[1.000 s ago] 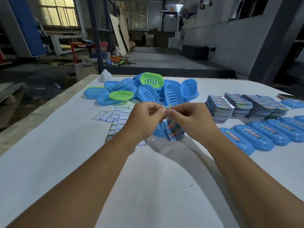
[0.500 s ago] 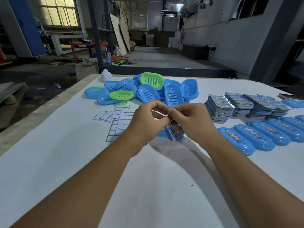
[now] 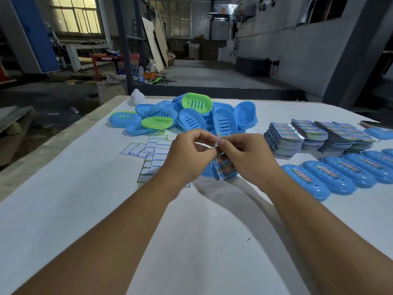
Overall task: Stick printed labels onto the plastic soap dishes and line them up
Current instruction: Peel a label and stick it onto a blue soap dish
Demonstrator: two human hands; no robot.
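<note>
Head view: left hand (image 3: 189,154) and right hand (image 3: 244,158) both pinch a label sheet (image 3: 224,168), apparently peeling one free, above a blue soap dish (image 3: 207,171) on the tabletop (image 3: 85,199); labelled dishes (image 3: 319,179) sit lined up at right.

Bare table (image 3: 191,241) nearside; dish heap (image 3: 191,118) and label stacks (image 3: 308,137) block beyond.

Small white rounded object (image 3: 137,97) at the table's (image 3: 63,209) far edge, perhaps a figurine
</note>
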